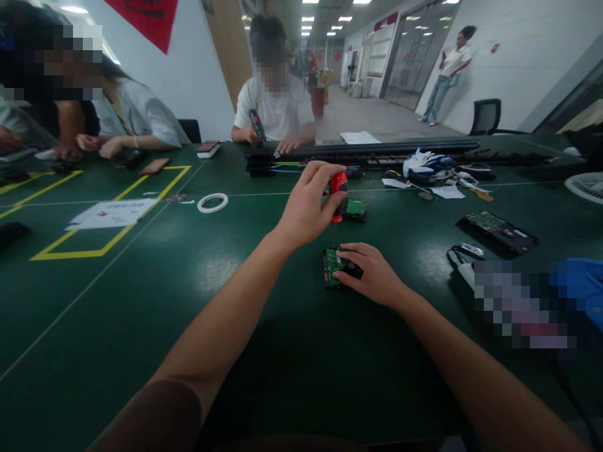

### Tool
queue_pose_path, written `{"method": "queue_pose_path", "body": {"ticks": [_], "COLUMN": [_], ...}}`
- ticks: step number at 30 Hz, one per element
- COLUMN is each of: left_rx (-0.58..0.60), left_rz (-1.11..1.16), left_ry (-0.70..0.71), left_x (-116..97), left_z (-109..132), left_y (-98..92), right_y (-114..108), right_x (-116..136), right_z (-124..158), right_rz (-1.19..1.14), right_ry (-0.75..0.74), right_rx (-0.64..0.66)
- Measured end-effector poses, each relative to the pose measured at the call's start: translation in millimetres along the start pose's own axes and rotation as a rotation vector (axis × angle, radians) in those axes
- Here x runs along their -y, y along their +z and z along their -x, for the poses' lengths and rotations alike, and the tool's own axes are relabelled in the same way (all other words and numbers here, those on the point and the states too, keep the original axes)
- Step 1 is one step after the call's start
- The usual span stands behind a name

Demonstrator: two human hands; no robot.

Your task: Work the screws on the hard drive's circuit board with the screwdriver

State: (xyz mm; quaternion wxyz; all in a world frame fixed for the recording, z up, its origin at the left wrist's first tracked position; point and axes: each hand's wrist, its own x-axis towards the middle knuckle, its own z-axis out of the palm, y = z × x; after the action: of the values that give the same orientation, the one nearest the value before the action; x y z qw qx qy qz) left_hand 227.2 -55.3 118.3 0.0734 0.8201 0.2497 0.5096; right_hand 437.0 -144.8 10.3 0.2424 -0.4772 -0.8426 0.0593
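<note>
My left hand (308, 204) is closed round the red and black handle of a screwdriver (338, 184). The screwdriver stands upright, its thin shaft reaching down to the far edge of a hard drive (331, 271). That drive lies on the table with its green circuit board facing up. From the right, my right hand (372, 273) grips the drive, fingers and thumb spread over the board and covering part of it. Just beyond, a second hard drive (355, 209) with a green board is partly hidden behind the screwdriver and my left hand.
A larger black drive (499, 232) and a cable (455, 256) lie to the right. White-and-blue gloves (428, 164) sit farther back. A white ring (213, 203) and paper (110, 213) are on the left of the green table (155, 326). Across it, a person (271, 103) holds a power screwdriver.
</note>
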Motion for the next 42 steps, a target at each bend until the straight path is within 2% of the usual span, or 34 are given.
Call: {"method": "queue_pose_path", "body": {"ticks": [17, 23, 34, 42], "left_rx": [0.095, 0.081, -0.019, -0.037], "left_rz": [0.018, 0.043, 0.135, 0.115], "left_ry": [0.077, 0.052, -0.051, -0.027], "left_x": [-2.8, -2.1, -2.8, -1.7], "left_z": [0.0, 1.1, 1.6, 1.2], "left_y": [-1.6, -0.9, 1.0, 0.9], "right_y": [-1.1, -2.2, -3.1, -3.4], "right_x": [3.0, 4.5, 5.1, 4.8], "right_z": [-1.2, -1.6, -2.0, -1.1], "right_rz": [-0.031, -0.038, -0.04, -0.062], "right_ry": [0.035, 0.063, 0.068, 0.083], "right_rx": [0.006, 0.019, 0.028, 0.021]}}
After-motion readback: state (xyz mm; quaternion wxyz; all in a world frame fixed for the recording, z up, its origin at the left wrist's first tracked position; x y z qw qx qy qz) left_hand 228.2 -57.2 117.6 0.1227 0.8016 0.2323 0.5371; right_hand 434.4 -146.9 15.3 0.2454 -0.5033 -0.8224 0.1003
